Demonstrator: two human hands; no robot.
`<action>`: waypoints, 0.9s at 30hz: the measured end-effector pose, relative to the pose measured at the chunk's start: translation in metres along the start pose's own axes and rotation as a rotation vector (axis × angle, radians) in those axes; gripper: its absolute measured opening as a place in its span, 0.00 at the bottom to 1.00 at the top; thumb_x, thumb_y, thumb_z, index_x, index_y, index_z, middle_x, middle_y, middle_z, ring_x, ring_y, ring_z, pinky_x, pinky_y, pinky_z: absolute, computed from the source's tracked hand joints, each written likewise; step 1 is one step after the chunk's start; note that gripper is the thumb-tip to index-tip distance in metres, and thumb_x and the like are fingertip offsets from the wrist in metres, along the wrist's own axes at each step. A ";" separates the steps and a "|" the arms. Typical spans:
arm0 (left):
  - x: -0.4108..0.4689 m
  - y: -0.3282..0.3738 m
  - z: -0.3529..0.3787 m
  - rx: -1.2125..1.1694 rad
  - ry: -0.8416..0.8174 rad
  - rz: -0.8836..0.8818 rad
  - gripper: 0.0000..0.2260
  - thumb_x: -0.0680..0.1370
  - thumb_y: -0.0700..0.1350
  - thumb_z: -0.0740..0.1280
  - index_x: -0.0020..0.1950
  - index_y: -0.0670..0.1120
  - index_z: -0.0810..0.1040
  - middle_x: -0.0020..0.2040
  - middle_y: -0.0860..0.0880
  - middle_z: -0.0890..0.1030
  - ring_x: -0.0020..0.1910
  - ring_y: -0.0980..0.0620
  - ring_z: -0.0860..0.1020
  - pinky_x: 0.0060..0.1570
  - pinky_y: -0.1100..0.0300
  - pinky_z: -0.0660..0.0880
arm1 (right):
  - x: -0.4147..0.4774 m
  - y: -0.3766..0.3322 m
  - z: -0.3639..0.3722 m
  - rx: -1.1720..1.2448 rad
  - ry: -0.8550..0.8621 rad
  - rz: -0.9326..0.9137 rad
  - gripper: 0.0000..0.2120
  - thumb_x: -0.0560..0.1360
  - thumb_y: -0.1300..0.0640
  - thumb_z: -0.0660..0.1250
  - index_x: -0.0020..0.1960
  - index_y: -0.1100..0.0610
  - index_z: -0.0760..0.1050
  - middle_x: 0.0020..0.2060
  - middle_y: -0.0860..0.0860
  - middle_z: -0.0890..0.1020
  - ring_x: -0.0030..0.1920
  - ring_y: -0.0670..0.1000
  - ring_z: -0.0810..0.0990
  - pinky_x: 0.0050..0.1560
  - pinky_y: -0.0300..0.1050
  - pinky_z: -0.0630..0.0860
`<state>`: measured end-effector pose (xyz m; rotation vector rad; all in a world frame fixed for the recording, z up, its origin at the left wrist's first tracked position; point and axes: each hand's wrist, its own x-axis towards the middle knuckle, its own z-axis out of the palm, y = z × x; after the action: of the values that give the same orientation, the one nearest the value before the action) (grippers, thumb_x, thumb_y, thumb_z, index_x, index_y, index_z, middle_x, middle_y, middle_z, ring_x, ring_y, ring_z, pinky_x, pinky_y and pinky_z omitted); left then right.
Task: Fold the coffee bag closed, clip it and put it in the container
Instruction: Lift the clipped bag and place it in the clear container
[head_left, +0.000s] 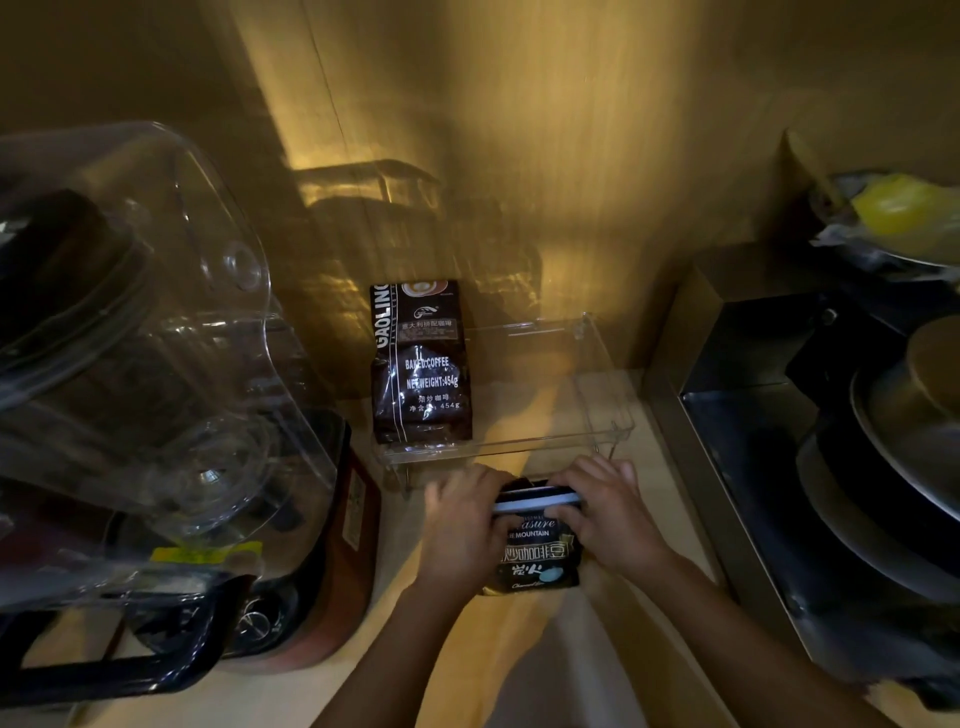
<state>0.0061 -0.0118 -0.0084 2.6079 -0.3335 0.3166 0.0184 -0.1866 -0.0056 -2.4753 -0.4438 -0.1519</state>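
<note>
Left hand (460, 525) and right hand (610, 514) pinched the coffee bag's (537, 558) folded top, a clip (535, 501) between them. Bag likely soft, crinkly; container (608, 415) just beyond.

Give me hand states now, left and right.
Left hand: closed on the coffee bag, at the clip's left end.
Right hand: closed on the same bag, at the clip's right end.
</note>
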 end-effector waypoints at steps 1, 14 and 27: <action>-0.004 -0.005 0.001 -0.055 0.033 -0.104 0.17 0.69 0.46 0.71 0.57 0.50 0.73 0.51 0.54 0.74 0.53 0.54 0.68 0.48 0.61 0.53 | -0.002 0.001 0.001 0.040 -0.001 0.033 0.12 0.68 0.58 0.71 0.52 0.55 0.76 0.47 0.51 0.78 0.51 0.51 0.72 0.47 0.39 0.53; -0.035 -0.016 0.011 -0.959 0.099 -0.687 0.11 0.70 0.32 0.70 0.43 0.48 0.75 0.42 0.50 0.79 0.38 0.56 0.78 0.34 0.64 0.77 | -0.026 0.002 0.023 0.649 0.183 0.564 0.13 0.69 0.62 0.71 0.48 0.54 0.69 0.40 0.48 0.77 0.42 0.47 0.76 0.38 0.37 0.71; -0.048 -0.018 0.021 -0.828 0.110 -0.658 0.09 0.72 0.31 0.67 0.34 0.41 0.76 0.33 0.46 0.78 0.34 0.54 0.74 0.32 0.72 0.68 | -0.048 0.009 0.041 0.674 0.150 0.555 0.14 0.72 0.70 0.64 0.33 0.55 0.68 0.32 0.51 0.75 0.36 0.51 0.73 0.35 0.42 0.69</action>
<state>-0.0306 0.0018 -0.0481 1.7375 0.3694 0.0575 -0.0236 -0.1824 -0.0535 -1.8158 0.2384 0.0396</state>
